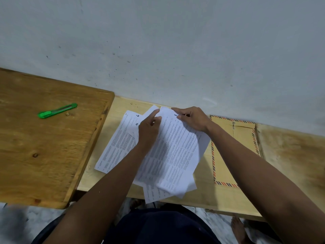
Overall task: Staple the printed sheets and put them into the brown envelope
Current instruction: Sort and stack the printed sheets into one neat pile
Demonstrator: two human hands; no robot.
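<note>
The printed sheets (pixel 168 152) lie fanned and crooked on the pale table (pixel 228 198), some pages sticking out to the left and at the near edge, with handwritten numbers showing on their top corners. The left hand (pixel 149 131) has its fingers curled at the top edge of the pile, pinching or lifting a page, while the right hand (pixel 192 118) pinches the top corner of the uppermost page. The brown envelope (pixel 235 152), edged with red and blue stripes, lies flat just to the right, its left edge tucked under the pile. No stapler can be seen anywhere; the only tool in view is a green cutter (pixel 57 110) on the darker board (pixel 44 147) well to the left. The main risk is that the pages get stapled while uneven or out of order, because the pile is so loosely spread and the numbers are partly covered. A page near the front edge could also slip off the table if the pile is pulled carelessly. Sliding the pile sideways might drag the envelope along, since the two overlap.
</note>
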